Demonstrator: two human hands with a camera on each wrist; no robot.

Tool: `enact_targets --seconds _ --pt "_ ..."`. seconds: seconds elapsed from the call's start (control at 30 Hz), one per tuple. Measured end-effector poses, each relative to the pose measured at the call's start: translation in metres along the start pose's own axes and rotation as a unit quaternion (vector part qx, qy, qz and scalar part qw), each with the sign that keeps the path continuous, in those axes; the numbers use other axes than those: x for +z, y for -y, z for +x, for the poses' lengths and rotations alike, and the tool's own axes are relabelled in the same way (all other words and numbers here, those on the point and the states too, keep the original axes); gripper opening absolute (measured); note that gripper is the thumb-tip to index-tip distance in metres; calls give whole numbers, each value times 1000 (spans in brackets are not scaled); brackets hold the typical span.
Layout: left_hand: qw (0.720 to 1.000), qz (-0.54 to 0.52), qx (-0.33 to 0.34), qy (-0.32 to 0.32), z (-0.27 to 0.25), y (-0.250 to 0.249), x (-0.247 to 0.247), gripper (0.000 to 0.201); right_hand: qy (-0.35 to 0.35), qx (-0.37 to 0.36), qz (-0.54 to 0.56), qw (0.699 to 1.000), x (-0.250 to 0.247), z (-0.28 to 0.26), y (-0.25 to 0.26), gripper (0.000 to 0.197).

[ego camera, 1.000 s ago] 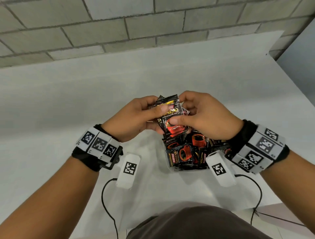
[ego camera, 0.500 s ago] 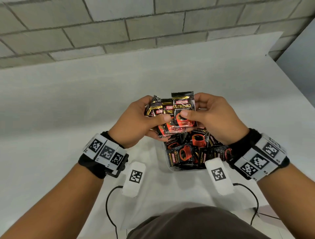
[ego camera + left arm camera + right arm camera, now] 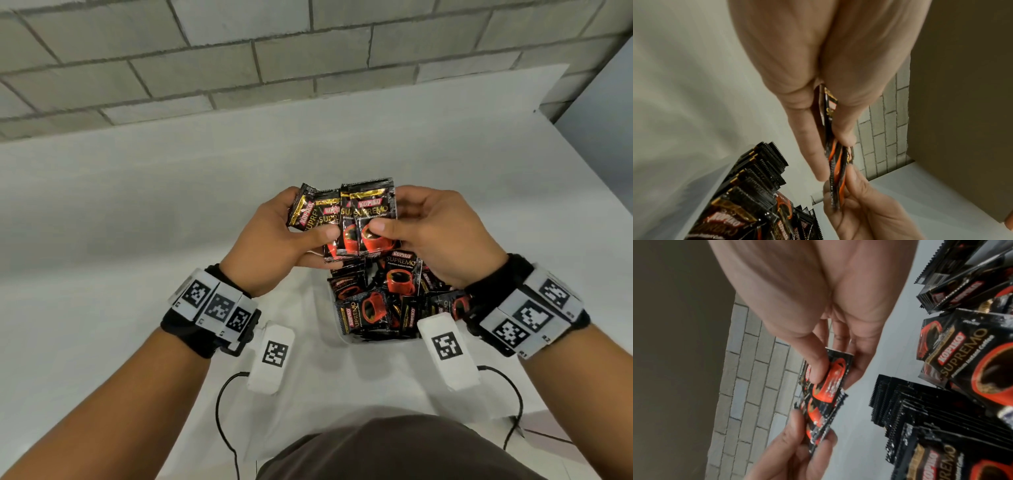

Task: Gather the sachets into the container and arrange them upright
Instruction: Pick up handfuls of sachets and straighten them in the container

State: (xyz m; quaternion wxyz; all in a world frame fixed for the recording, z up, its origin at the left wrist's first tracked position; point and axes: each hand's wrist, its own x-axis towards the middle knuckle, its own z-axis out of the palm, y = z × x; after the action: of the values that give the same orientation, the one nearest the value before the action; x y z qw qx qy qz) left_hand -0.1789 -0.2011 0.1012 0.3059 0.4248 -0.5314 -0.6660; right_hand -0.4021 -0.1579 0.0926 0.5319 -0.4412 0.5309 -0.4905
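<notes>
Both hands hold a fanned bunch of black-and-red coffee sachets (image 3: 346, 219) above the table. My left hand (image 3: 287, 236) grips the bunch from the left, thumb across the fronts. My right hand (image 3: 421, 229) pinches the front sachet (image 3: 375, 219) with thumb and fingers. The left wrist view shows the bunch of sachets (image 3: 833, 164) edge-on between my fingers. The right wrist view has the thumb pressed on the front sachet (image 3: 830, 379). Just below the hands, a clear container (image 3: 342, 337) holds many more sachets (image 3: 376, 301), some upright, some leaning.
The white table (image 3: 137, 222) runs back to a grey block wall (image 3: 274, 51). Its right edge (image 3: 589, 161) drops away. Marker bands sit on both wrists, with cables (image 3: 222, 411) trailing toward my body.
The bunch rose slightly and fanned out wider. My right hand slid the front sachet upright and level with the others; both hands shifted a little forward.
</notes>
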Motion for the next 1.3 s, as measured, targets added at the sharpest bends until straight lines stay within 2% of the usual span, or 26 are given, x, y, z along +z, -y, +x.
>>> enact_targets --seconds 0.17,0.27,0.37,0.43,0.5,0.63,0.73,0.87,0.97,1.13,1.3 --pt "998 30 -10 53 1 -2 4 40 32 29 -18 999 6 -1 -3 30" --pt "997 16 -18 76 1 1 0 42 17 26 1 1000 4 0 -4 29" --pt "1000 16 -6 16 5 3 -5 34 -9 23 16 1000 1 1 -4 27" --pt "999 35 5 -36 7 3 -10 27 -25 19 20 999 -3 3 -3 36" --pt "994 96 11 -52 9 2 -15 22 -25 10 12 1000 -7 4 0 44" --pt "983 185 10 10 7 -2 -16 16 22 -3 -52 998 -6 2 2 32" --pt "978 200 7 54 6 -5 -14 20 8 -22 -117 993 -1 1 -3 25" --pt "977 210 -3 38 10 -5 -17 34 17 -29 -110 993 0 -2 -1 26" --pt "985 171 -4 32 10 -6 -13 42 23 -21 -104 994 0 -3 1 27" --pt "995 97 15 18 6 -5 -4 26 24 13 -100 995 4 -2 -4 34" --pt "996 67 8 53 2 -4 0 33 48 37 -48 997 7 -2 -7 31"
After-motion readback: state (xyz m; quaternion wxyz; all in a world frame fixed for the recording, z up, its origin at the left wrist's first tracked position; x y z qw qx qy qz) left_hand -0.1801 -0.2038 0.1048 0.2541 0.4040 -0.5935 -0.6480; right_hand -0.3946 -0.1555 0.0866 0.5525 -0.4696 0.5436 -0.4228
